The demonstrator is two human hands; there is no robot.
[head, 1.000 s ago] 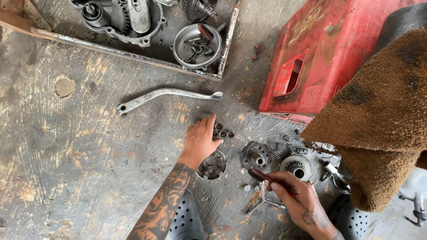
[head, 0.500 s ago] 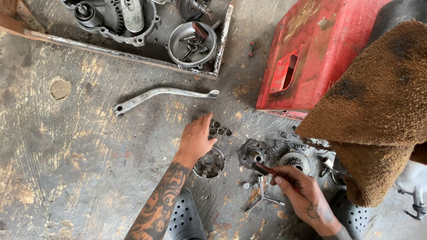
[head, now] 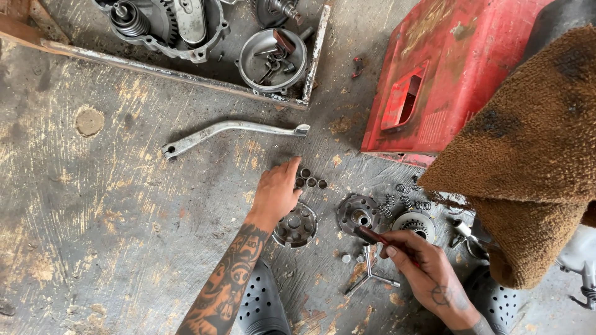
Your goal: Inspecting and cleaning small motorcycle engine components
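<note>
My left hand lies flat on the grimy floor, fingertips touching several small metal rollers. Just below it sits a round roller plate. My right hand grips a thin dark red tool whose tip rests on a round clutch hub. A second round metal part lies to the right of the hub, with small coil springs above it. A three-armed wrench lies by my right hand.
A bent metal lever lies above my left hand. A metal tray at the top holds an engine casing and a round cover. A red crate and a brown towel fill the right side. My perforated shoes are at the bottom.
My left hand has stayed at the small rollers, fingers shifting slightly. My right hand has brought the red tool up a little toward the hub. The camera view drifted slightly.
</note>
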